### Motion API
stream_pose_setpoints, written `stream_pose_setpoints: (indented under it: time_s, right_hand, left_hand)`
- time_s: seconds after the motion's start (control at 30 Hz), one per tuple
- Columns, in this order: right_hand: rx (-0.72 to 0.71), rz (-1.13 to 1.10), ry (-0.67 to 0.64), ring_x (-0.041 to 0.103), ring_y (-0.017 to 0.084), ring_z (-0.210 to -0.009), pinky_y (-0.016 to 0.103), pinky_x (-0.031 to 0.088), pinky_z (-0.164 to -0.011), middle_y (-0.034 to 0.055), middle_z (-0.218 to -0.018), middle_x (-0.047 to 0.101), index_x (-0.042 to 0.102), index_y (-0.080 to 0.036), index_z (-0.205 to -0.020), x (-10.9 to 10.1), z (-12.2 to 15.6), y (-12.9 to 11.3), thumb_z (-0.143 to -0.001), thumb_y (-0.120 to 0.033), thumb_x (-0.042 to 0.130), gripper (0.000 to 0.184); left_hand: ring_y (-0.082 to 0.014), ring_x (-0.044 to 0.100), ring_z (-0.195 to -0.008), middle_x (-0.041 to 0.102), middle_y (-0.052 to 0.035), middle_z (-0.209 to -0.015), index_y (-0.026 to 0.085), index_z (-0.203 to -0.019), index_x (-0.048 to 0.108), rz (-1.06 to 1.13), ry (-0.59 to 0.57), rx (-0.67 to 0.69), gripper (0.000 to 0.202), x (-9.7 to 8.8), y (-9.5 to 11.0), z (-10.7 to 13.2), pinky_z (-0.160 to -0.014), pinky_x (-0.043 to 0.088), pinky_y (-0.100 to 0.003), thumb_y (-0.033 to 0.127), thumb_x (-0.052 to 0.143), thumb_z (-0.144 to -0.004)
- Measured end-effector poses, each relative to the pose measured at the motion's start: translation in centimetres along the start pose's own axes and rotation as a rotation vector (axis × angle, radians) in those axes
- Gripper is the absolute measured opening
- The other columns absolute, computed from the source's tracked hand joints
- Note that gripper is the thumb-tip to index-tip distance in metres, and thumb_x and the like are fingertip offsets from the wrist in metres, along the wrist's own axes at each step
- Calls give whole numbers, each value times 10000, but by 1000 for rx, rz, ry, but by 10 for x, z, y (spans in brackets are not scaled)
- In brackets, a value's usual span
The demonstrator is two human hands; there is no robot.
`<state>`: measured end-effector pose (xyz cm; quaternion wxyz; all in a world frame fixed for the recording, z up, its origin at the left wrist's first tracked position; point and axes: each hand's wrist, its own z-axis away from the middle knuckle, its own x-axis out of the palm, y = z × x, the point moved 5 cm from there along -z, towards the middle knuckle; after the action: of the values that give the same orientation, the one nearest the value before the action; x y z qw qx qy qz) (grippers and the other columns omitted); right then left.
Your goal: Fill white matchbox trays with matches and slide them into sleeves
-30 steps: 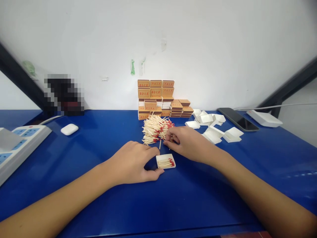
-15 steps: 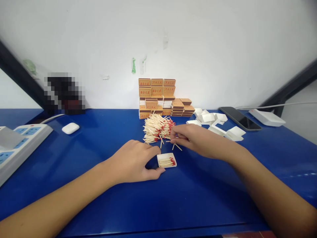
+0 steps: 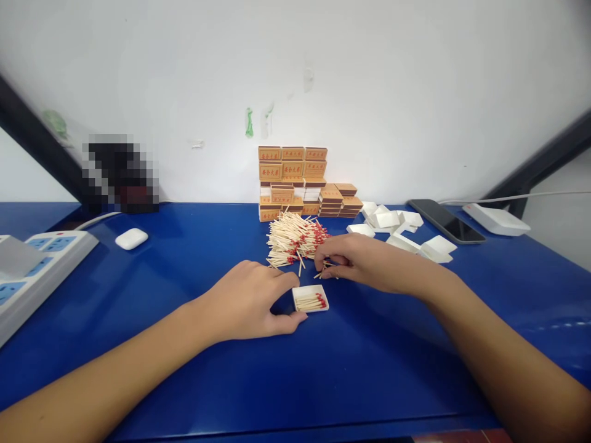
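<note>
My left hand [image 3: 263, 298] grips a small white matchbox tray [image 3: 302, 291] between thumb and fingers at its left end. Several red-tipped matches [image 3: 310, 302] lie side by side in the tray, heads to the right. Just behind it rises a heap of loose matches [image 3: 290, 237]. At the heap's front right edge, my right hand [image 3: 346, 258] has its thumb and fingers closed around a few matches [image 3: 319, 274] low over the table. How many it holds is partly hidden by the fingers.
Stacked matchboxes [image 3: 293, 169] stand against the wall behind the heap. White matchbox trays [image 3: 385, 218] lie scattered to the right, near a dark phone [image 3: 446, 221] and a white device [image 3: 496, 219]. On the left are a white earbud case [image 3: 132, 239] and a power strip [image 3: 50, 264].
My right hand has shifted slightly down and toward me, from the heap's edge onto the loose matches in front. My left hand and the tray stay in place.
</note>
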<state>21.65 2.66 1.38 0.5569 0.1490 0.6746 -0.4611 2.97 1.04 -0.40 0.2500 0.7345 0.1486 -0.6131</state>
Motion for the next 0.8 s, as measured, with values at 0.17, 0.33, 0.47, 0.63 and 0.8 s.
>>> stream_pose_setpoints:
  time_s: [0.17,0.33,0.47,0.63,0.8]
  right_hand:
    - [128,59,-17,518,161,-698,299,339,-627,20,-824,650,606,-207,-849,7,1,4,-1008,-297,556,189]
    - [121,6,28,464,149,-655,293,324,-605,3,-766,595,595,-212,-881,5,2,0,-1027,-358,533,215]
    - [108,-227,102,387,132,-598,276,311,-565,-49,-667,450,570,-217,-876,-6,4,-12,-1023,-448,539,276]
    - [72,-432,21,368,125,-605,274,311,-557,-62,-664,411,586,-212,-868,-3,3,-26,-1017,-499,549,325]
    - [114,-310,-41,379,120,-598,272,302,-545,-62,-660,421,621,-205,-875,8,3,-22,-998,-424,585,254]
  left_hand:
    - [-202,690,-665,741,-7,-779,207,-1020,712,6,-4,-4,296,-1,1,0,-563,365,-303,474,634,-919]
    - [-196,677,-637,721,-1,-746,208,-1014,710,2,7,1,287,-1,1,1,-549,365,-301,467,645,-911]
    - [-195,677,-629,713,2,-735,212,-1014,708,-7,17,2,288,0,-1,0,-547,368,-304,473,641,-913]
    - [-198,679,-627,725,5,-741,215,-1009,705,1,13,-10,285,-1,-1,0,-542,355,-300,474,639,-912]
    - [-219,699,-662,743,-14,-767,212,-1040,712,-18,0,-44,323,-2,-4,0,-564,381,-303,496,625,-914]
